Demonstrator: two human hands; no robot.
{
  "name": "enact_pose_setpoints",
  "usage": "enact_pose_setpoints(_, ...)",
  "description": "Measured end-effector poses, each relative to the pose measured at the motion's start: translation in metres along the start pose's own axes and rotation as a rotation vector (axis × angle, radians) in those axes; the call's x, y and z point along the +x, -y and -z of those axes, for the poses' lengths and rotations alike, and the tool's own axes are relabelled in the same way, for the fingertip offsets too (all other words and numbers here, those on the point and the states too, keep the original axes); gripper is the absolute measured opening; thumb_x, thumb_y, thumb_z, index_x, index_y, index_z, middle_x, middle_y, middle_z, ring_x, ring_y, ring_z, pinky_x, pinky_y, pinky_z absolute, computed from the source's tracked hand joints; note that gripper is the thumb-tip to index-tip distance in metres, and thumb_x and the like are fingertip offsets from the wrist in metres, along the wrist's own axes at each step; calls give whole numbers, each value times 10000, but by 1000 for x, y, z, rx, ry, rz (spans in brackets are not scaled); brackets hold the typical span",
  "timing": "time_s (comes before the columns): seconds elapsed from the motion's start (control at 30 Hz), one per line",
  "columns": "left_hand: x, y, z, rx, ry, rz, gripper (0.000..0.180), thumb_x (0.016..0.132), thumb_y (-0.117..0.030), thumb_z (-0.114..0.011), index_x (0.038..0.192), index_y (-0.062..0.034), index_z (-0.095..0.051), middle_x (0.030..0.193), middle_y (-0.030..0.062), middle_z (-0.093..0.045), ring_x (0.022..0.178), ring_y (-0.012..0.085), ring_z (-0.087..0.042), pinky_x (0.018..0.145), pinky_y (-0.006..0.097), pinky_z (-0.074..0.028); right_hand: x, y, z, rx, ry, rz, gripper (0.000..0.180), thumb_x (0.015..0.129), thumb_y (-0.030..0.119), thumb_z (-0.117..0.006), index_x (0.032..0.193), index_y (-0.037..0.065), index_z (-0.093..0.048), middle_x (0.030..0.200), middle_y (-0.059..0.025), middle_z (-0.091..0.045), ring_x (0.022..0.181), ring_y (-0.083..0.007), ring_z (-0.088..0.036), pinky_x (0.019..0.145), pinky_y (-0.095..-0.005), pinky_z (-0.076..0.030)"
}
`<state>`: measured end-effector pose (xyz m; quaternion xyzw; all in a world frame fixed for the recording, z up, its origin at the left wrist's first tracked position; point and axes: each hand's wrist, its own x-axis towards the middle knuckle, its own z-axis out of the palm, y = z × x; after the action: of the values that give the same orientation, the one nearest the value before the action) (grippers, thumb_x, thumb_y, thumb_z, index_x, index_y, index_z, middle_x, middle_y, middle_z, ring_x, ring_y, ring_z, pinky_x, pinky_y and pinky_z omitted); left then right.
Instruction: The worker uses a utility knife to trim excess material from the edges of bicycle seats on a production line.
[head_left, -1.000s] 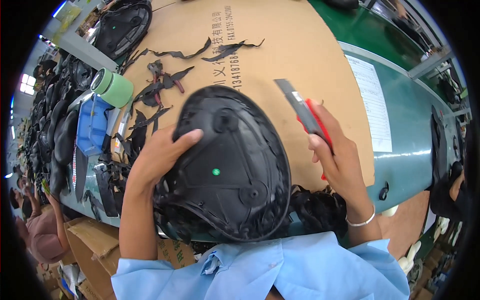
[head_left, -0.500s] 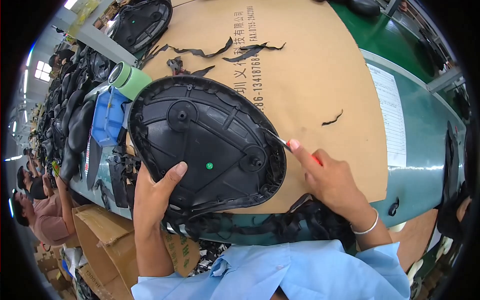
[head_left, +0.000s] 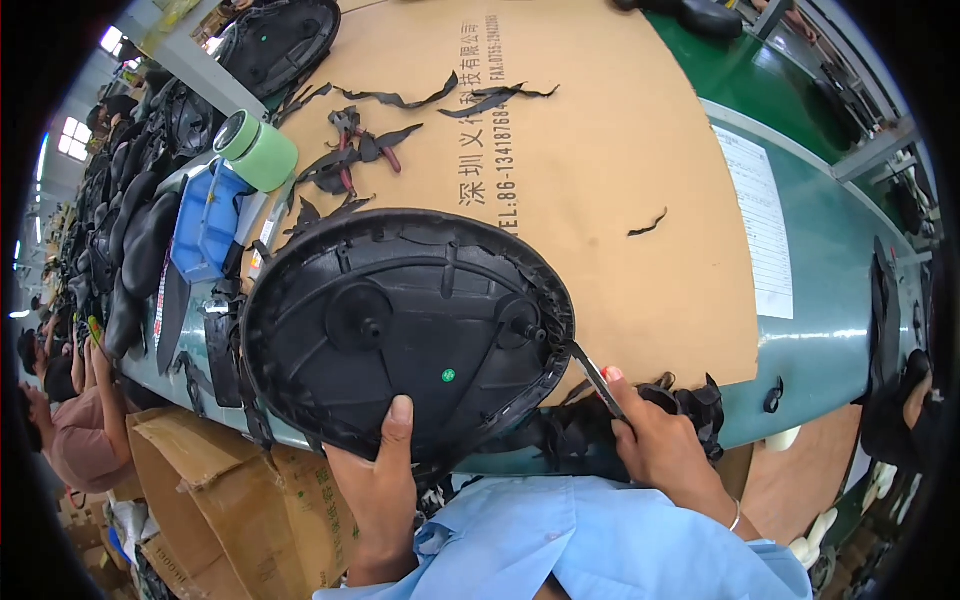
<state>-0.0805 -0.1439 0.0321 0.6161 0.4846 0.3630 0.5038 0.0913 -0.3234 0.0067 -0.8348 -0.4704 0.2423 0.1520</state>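
Note:
A black vehicle seat lies underside up before me, its moulded plastic base showing two round posts and a green sticker. At the near rim my left hand grips it, thumb on the base, the other fingers hidden beneath. My right hand is closed round a knife with a narrow metal blade and a bit of red showing at the grip. The blade's tip meets the seat's right rim, where the dark cover is folded over the edge.
Cardboard covers the green table. Black offcut strips and red-handled pliers lie beyond the seat. A green flask and blue bin stand left. An open carton sits below; a co-worker is farther left.
The seat has come nearer to me and turned counterclockwise, uncovering the pliers. My left hand moved right and down with it; the knife has shifted lower along the right rim.

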Motion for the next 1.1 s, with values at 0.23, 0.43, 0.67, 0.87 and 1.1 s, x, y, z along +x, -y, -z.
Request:
enact_pose_setpoints(0.23,-14,6,2,57,64,111,596,874,-202,-645,1324,70,-364,1238,164,-513,1145,241,-488,1014,340,-346,83,12,18,377,-499,394,617,796,-12,-611,1367,26,-380,1230,-213,-559,1073,-373,-584,884,-373,-488)
enact_pose_setpoints(0.43,-29,43,26,-371,508,779,383,946,-247,-514,1213,28,-508,1105,165,-601,984,236,-601,906,348,-460,146,8,62,1229,-130,84,531,760,-11,-626,1262,21,-457,990,-81,-620,779,-202,-630,736,-307,-520)
enact_pose_setpoints(0.67,55,-60,-24,251,854,-525,182,822,-160,-657,941,-26,-628,884,116,-632,795,197,-620,714,320,-499,160,13,79,663,-288,287,482,737,21,-676,1187,25,-503,849,-15,-563,765,-82,-512,733,-223,-426)
enact_pose_setpoints(0.87,126,-16,-116,602,773,-763,201,795,-193,-640,830,-16,-552,770,134,-540,844,334,-557,740,441,-421,137,12,89,586,-249,164,487,812,109,-676,1243,20,-468,1050,-136,-635,949,-198,-629,817,-302,-468)
enact_pose_setpoints(1.1,128,-27,-111,323,977,-404,304,777,-128,-564,539,-15,-414,544,100,-430,661,264,-395,790,370,-296,96,-17,114,35,-268,435,476,838,103,-617,1301,110,-512,756,-87,-646,487,-191,-554,458,-292,-414)
